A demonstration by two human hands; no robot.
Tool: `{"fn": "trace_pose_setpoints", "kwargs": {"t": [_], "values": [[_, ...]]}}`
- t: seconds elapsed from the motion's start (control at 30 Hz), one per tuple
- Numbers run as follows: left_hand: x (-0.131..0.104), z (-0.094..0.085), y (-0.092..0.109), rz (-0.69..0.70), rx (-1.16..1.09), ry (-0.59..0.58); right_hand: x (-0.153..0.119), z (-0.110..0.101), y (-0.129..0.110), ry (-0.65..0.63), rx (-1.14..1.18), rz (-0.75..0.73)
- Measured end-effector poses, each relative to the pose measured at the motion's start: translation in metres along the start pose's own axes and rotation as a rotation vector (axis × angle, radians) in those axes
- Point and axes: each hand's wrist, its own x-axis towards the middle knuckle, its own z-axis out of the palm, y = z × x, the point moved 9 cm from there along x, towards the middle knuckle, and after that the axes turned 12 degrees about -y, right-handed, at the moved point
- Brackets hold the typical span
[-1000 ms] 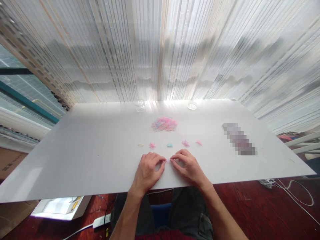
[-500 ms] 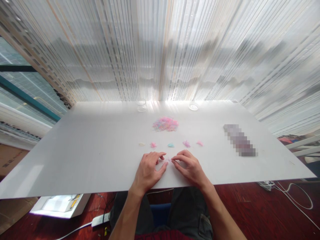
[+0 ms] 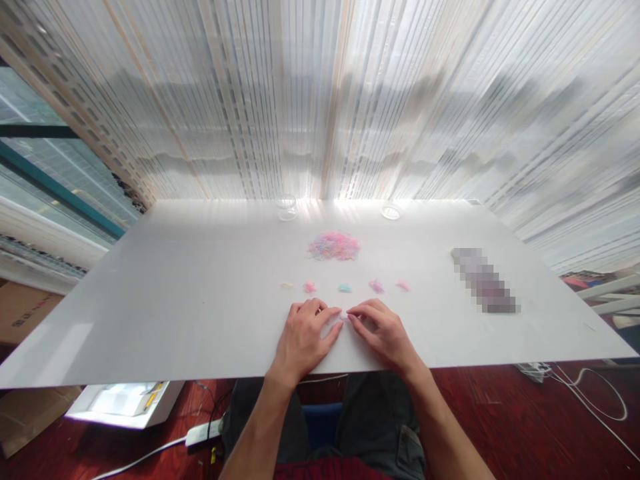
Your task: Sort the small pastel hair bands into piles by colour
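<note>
Fingertips of both my hands meet over a few thin, pale purple strands (image 3: 343, 317) on the white table. My left hand (image 3: 305, 337) holds them at the left, with thumb and index finger curled in close. From the right, my right hand (image 3: 383, 335) pinches the strands between thumb and index finger. The fingers partly hide them. Just beyond my hands lies a row of small tufts: a cream one (image 3: 287, 286), a pink one (image 3: 310, 287), a turquoise one (image 3: 345, 288), a purple one (image 3: 376, 286) and a light pink one (image 3: 403, 285).
A larger heap of mixed pastel strands (image 3: 334, 247) lies behind the row. Clear round containers (image 3: 287, 215) and a clear round dish (image 3: 391, 212) stand at the back of the table (image 3: 175, 300). A blurred-out object (image 3: 485, 280) lies at the right. Below are a white box and a power strip (image 3: 203, 433).
My left index finger has come down towards the thumb, closing in on the strands. My right fingers stay pinched beside them. The whole view has shifted slightly.
</note>
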Motion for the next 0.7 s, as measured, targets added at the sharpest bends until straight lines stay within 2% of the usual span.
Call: {"fn": "trace_pose_setpoints", "kwargs": {"t": [0.33, 0.7], "values": [[-0.0018, -0.0025, -0.0028, 0.017, -0.094, 0.007, -0.0006, -0.0039, 0.0010, 0.037, -0.020, 0.013], [-0.0020, -0.0026, -0.0032, 0.027, -0.118, 0.004, 0.0010, 0.0008, -0.0068, 0.021, -0.160, 0.013]]}}
